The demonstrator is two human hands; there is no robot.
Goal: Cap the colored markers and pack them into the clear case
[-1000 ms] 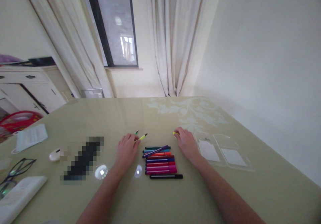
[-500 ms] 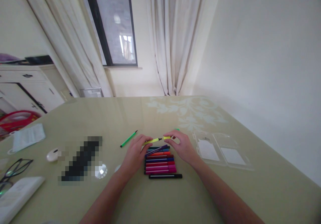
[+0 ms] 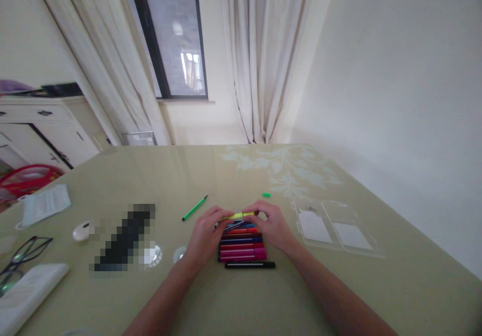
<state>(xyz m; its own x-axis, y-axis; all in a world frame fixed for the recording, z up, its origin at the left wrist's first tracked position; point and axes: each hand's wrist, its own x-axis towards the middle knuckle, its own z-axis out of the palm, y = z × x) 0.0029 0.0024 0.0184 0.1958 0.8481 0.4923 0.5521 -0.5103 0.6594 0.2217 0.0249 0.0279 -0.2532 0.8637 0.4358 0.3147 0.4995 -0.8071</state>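
Both hands pinch a yellow marker at the centre of the frame

At the left edge, a face mask lies above eyeglasses and a white object on the pale green table. A mouse is next, then a dark pixelated patch. Left of centre, an uncapped green marker lies slantwise, tip towards the upper right.

At centre, the left hand pinches the yellow marker's barrel between thumb and fingers. The marker is roughly level, above the top of a row of coloured markers; a dark purple marker slants across that row's upper part. A black marker lies along the bottom. The right hand pinches the yellow marker's right end, where a thin dark line crosses it.

Beyond the right hand lies a green cap; right of centre, a clear case lies open, white inserts inside.
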